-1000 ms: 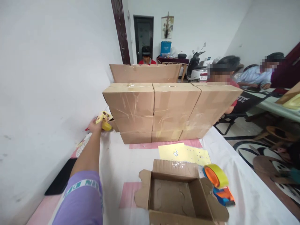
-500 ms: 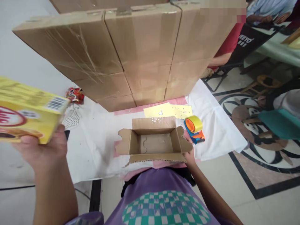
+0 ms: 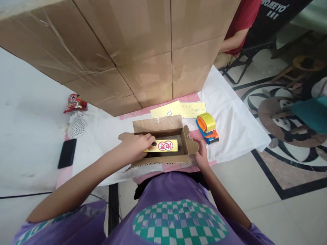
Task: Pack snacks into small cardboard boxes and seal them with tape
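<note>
An open cardboard box (image 3: pixel 158 159) stands on the cloth in front of me with its flaps spread. My left hand (image 3: pixel 135 145) reaches into it from the left, closed on the left end of a yellow snack box (image 3: pixel 167 145) with a red round logo. The yellow box lies lengthwise inside the carton; its left end is hidden under my fingers. At the carton's right end, my right hand (image 3: pixel 201 153) grips the flap, its fingers partly hidden. A tape dispenser (image 3: pixel 208 127) with yellow tape sits just beyond that hand.
A tall stack of taped cartons (image 3: pixel 143 58) rises behind. Yellow paper sheets (image 3: pixel 189 109) lie before it. To the left are a red snack packet (image 3: pixel 74 103), a white perforated object (image 3: pixel 77 126) and a black phone (image 3: pixel 67 153). A person in a red sleeve (image 3: pixel 245 20) sits right.
My left hand has brought the yellow snack box from the far left, raised, down into the cardboard box. My right hand stays at the carton's right end. The view has tilted downward.
</note>
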Demonstrator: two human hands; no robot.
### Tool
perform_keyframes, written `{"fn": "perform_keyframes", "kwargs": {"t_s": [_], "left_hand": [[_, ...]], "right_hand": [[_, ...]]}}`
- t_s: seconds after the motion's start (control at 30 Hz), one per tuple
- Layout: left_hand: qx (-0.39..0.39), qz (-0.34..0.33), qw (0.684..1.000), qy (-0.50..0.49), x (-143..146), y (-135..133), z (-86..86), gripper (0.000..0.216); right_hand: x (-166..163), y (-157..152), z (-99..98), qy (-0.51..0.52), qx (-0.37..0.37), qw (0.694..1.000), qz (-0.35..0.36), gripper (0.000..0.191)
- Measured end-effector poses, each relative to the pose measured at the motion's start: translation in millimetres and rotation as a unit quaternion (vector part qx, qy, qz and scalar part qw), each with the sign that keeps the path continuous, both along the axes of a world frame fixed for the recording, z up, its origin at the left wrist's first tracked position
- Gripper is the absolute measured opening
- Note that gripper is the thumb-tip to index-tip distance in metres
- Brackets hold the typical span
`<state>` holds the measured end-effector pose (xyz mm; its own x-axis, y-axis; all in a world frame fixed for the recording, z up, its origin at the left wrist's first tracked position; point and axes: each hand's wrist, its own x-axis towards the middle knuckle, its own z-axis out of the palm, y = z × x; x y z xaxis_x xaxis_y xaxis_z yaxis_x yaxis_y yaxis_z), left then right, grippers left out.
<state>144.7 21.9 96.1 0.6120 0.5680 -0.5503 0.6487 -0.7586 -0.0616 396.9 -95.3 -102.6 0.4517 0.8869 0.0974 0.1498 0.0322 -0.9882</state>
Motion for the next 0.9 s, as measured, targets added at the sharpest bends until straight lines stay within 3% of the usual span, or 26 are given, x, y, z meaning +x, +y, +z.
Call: {"fn": "perform_keyframes", "kwargs": {"t_s": [0.1,0.23,0.47,0.7,0.9], "left_hand": [[-0.011,0.003,1.0,0.025,3.4,3.8,-17.8,0.035],[-0.039,0.023,0.998,0.032,-4.6,6.6,-27.6,0.037],[-0.032,0.002,0.999,0.025,-9.8,4.1,-30.0,0.028],[-0.033,-0.007,0.998,0.057,-9.4,4.2,-23.6,0.034],[-0.035,0.008,0.999,0.032,-31.4,11.1,-30.7,0.059]], "right_hand": [[1.1,0.0,-2.7,0.023,0.0,1.0,0.001,0.036],[3.2,0.0,-8.8,0.047,-0.005,0.999,0.015,0.038],[4.2,-0.6,-18.3,0.071,-0.023,0.997,0.031,0.029],[3.2,-1.2,-14.2,0.077,-0.046,0.996,0.008,0.029],[4.8,-0.2,-13.1,0.092,-0.038,0.995,0.024,0.027]]}}
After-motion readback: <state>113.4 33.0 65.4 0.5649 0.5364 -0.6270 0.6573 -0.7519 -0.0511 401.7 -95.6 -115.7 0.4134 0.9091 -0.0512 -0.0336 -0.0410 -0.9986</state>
